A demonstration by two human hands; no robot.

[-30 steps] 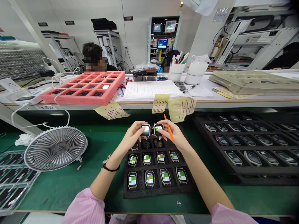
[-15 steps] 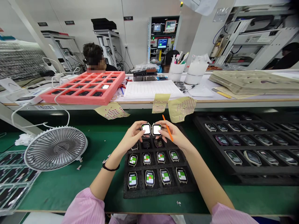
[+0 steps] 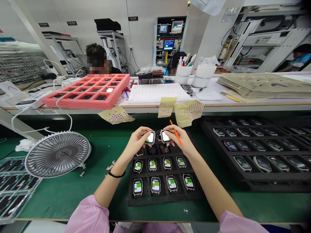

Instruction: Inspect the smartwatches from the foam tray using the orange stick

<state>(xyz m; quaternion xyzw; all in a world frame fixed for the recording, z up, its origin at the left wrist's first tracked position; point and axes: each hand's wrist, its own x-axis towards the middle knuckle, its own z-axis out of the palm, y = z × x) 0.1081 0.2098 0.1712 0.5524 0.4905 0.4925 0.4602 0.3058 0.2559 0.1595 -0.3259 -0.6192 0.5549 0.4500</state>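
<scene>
My left hand grips a smartwatch with a mostly white lit screen, thumb on its face. A second smartwatch, its screen lit white too, is pinched in my right hand. An orange pen-like stick is tucked between the fingers of that hand. Both watches are held up, apart, over the far part of a black foam tray. In the tray's two near rows lie several smartwatches showing green, white and red blocks. My hands partly hide the tray's far rows.
On the left stands a round grey fan, with a clear tray beyond it. Another black tray of watches lies right. A shelf edge crosses behind, bearing a pink foam tray and paper sheets. Co-workers sit beyond.
The two watches, side by side half a second ago, are now farther apart and tilted. My hands have drawn slightly away from each other.
</scene>
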